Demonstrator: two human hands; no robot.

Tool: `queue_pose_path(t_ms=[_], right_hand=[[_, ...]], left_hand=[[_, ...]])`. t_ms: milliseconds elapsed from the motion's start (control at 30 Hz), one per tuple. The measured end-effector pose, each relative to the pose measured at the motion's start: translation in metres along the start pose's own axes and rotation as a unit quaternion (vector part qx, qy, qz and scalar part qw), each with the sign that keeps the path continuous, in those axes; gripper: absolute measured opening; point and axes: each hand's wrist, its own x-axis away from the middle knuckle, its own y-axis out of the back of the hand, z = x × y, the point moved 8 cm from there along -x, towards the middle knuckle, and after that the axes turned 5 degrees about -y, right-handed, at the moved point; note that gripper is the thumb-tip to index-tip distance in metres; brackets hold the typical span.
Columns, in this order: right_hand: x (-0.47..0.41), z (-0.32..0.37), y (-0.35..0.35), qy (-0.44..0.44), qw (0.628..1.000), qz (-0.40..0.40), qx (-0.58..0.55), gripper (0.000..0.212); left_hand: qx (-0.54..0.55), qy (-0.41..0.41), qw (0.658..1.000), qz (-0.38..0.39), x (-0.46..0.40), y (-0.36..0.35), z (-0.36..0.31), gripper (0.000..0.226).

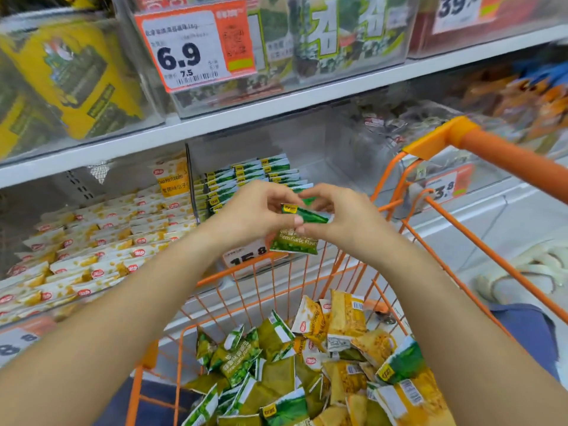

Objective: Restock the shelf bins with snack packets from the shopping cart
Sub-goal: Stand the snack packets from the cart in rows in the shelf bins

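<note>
Head view: both hands hold green pea packets above the orange cart.
Left hand [255, 210] and right hand [341, 219] pinch green pea packets [296, 232] over the shopping cart [442, 139].

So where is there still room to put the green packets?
The green packet bin has bare floor on its right side, between the green stack and the clear wall near the cart handle. The yellow packet bin is crowded nearly full. Both hands, left hand and right hand, hold green packets.
</note>
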Motion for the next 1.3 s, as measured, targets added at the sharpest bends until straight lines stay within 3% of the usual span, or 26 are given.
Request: queue_pose_path(t_ms=[100,200,333,433,567,767,900,1033,1167,1233,1300], right_hand=[[-0.001,-0.012,0.003,-0.009,0.994,-0.034,0.108,0.057],[0.001,-0.023,-0.008,-0.015,0.976,-0.028,0.216,0.051],[0.002,-0.020,-0.014,0.006,0.975,-0.034,0.222,0.047],[0.001,-0.021,-0.012,0.003,0.977,-0.029,0.213,0.046],[0.000,-0.021,-0.011,-0.002,0.979,-0.023,0.203,0.046],[0.000,-0.021,-0.012,-0.016,0.982,-0.014,0.189,0.045],[0.001,-0.021,-0.012,-0.019,0.984,-0.008,0.179,0.044],[0.001,-0.014,-0.009,-0.020,0.987,0.010,0.158,0.040],[0.007,0.016,-0.005,0.007,0.993,0.012,0.113,0.013],[0.015,0.020,-0.024,0.003,0.987,0.079,0.137,0.009],[0.027,0.009,-0.057,-0.006,0.949,0.199,0.245,0.013]], left_hand=[[-0.011,0.021,0.995,-0.092,-0.027,0.026,0.014,0.012],[0.081,0.075,0.979,-0.171,-0.055,0.036,0.039,0.013],[0.069,0.107,0.982,-0.138,-0.093,0.000,0.056,0.026],[-0.113,0.094,0.984,-0.102,-0.107,-0.017,0.056,0.028],[-0.303,0.087,0.948,-0.042,-0.108,-0.032,0.061,0.028],[-0.372,0.055,0.926,-0.013,-0.110,-0.037,0.064,0.017],[-0.458,0.071,0.886,-0.008,-0.112,-0.039,0.065,0.017],[-0.400,0.067,0.914,0.022,-0.104,-0.039,0.064,0.026],[-0.256,0.026,0.962,-0.091,-0.058,0.010,0.035,0.022],[-0.214,-0.005,0.967,-0.137,-0.013,0.024,0.017,0.017],[-0.183,-0.019,0.976,-0.116,0.035,0.018,0.008,0.017]])
